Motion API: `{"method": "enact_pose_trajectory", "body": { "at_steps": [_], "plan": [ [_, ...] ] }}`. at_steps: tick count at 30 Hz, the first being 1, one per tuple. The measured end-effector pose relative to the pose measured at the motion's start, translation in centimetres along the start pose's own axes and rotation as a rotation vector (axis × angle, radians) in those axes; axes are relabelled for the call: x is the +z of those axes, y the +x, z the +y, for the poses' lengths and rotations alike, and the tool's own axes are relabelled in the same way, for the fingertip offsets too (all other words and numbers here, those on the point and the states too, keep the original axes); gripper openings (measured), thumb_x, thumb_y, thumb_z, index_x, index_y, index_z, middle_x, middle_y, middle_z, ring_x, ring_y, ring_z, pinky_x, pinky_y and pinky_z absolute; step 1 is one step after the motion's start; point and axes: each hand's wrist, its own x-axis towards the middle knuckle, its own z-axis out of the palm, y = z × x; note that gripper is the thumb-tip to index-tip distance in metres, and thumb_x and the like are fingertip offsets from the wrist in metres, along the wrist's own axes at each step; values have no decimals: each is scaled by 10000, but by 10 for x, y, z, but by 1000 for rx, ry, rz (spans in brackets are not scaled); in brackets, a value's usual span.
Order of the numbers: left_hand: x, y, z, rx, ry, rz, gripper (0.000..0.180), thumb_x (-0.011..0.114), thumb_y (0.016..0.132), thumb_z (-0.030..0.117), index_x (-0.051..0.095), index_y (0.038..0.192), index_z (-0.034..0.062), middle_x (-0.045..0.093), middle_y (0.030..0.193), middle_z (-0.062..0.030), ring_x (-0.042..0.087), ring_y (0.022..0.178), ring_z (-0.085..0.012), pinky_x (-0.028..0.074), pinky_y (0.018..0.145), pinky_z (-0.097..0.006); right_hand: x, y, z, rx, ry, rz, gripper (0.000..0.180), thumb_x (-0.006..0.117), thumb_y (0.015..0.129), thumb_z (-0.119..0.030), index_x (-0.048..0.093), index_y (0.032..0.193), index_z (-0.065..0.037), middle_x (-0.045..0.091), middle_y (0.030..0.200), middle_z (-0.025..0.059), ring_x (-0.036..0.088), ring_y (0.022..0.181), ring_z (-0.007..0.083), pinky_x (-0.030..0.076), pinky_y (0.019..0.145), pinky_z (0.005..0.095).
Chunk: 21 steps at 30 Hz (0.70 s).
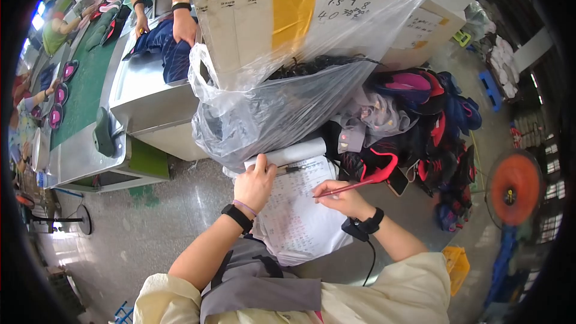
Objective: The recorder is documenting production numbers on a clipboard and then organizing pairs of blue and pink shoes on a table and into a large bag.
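Note:
My right hand [343, 199] is closed round a slim dark-red pen [339, 189], its tip over a stack of written sheets [300, 216]. The sheets carry rows of handwriting, and their far end is curled into a white roll [294, 152]. On the left edge of the stack rests my left hand [255, 185], index finger stretched forward and the other fingers partly bent and partly hidden. A dark pen [289, 169] lies on the paper just beside it. Black bands circle both wrists; the right one bears a small device with a cable.
Beyond the papers, a clear plastic bag [258, 120] with dark contents leans against a large carton [252, 24]. Dark shoes with red and pink parts [414, 90] are heaped at right, near a phone [398, 181]. An orange fan [514, 189] stands far right. Co-workers handle shoes along a green conveyor [78, 105].

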Motion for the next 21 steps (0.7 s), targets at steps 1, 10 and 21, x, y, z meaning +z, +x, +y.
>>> {"method": "enact_pose_trajectory", "body": {
  "at_steps": [1, 10, 21],
  "plan": [
    [1, 0, 0, 0, 21, -11, 120, 602, 759, 152, 528, 809, 72, 463, 899, -72, 600, 612, -220, 490, 486, -336, -2, -1, -1, 3, 2, -2, 128, 592, 803, -41, 575, 922, 5, 610, 853, 39, 575, 822, 89, 459, 741, 235],
    [-1, -8, -1, 31, -62, -37, 124, 594, 753, 124, 567, 869, 90, 469, 889, -55, 598, 684, -197, 493, 506, -335, 10, 6, -26, 47, 169, 131, 172, 542, 866, -123, 554, 971, 13, 607, 890, 50, 587, 820, 109, 460, 749, 243],
    [-12, -22, 9, -21, -215, -282, 575, 740, 636, 299, 523, 1117, 72, 452, 1000, -80, 587, 788, -217, 508, 581, -319, 25, 6, 2, 9, -183, 116, 131, 616, 769, -86, 582, 869, -8, 630, 762, 57, 616, 690, 113, 494, 642, 249]
  ]
}}
